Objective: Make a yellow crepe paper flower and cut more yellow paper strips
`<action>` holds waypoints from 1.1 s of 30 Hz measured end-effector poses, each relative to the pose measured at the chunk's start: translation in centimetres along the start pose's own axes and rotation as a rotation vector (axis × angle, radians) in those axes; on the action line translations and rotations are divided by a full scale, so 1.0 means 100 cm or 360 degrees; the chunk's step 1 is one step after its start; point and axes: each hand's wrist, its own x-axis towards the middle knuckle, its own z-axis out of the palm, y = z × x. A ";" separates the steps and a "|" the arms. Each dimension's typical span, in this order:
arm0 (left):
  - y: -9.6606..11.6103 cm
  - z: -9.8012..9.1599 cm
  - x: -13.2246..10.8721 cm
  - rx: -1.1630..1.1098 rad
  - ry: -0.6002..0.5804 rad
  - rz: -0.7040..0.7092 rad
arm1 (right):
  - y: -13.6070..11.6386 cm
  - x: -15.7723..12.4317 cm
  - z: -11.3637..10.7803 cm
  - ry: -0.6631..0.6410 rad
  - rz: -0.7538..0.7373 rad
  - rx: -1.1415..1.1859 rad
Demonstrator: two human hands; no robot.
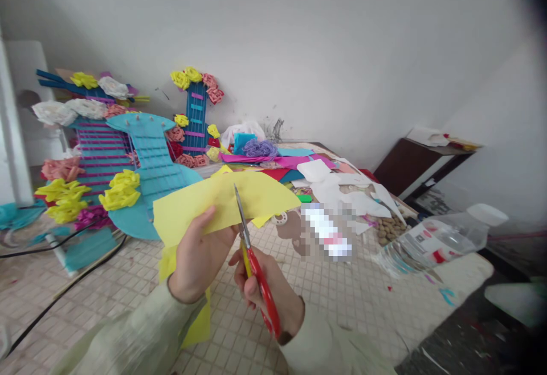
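Note:
My left hand (199,255) grips a sheet of yellow paper (183,207) by its lower edge, thumb on the near face. The sheet's upper edge is curved and it tapers to the right. Red-handled scissors (262,286) are in my right hand (273,284), fingers closed round the handles. Their blades point up and lie across the paper's lower middle, one blade in front of it. Whether they are cutting at this instant I cannot tell. More yellow paper (199,321) hangs or lies below my left wrist.
Blue guitar-like cutouts (147,150) with yellow, pink and white paper flowers lean at the left. Behind lie purple yarn (260,149) and coloured sheets. White paper scraps (346,190), a plastic bottle (440,241) and nuts (388,229) are at right. A black cable (64,295) crosses the left.

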 end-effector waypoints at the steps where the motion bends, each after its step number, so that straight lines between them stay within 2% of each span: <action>1: 0.000 0.000 0.000 -0.0001 0.0009 -0.0001 | 0.001 0.000 -0.001 -0.0006 -0.0006 -0.0010; 8: -0.003 -0.001 0.000 0.0046 0.0031 0.0018 | 0.010 0.000 -0.006 -0.0048 -0.0103 -0.0071; 15: -0.003 -0.002 -0.003 -0.0021 0.0001 -0.0001 | 0.002 0.000 -0.002 -0.0019 -0.0017 0.0028; 21: -0.006 -0.003 -0.002 0.0036 0.0049 0.0001 | 0.006 0.000 -0.003 0.0003 -0.0081 0.0001; 28: -0.006 -0.004 -0.002 0.0069 0.0035 0.0018 | 0.000 -0.002 -0.001 0.0029 0.0030 0.0082; 33: -0.006 -0.002 -0.002 0.0103 0.0050 0.0023 | 0.001 -0.001 -0.002 0.0012 -0.0022 0.0018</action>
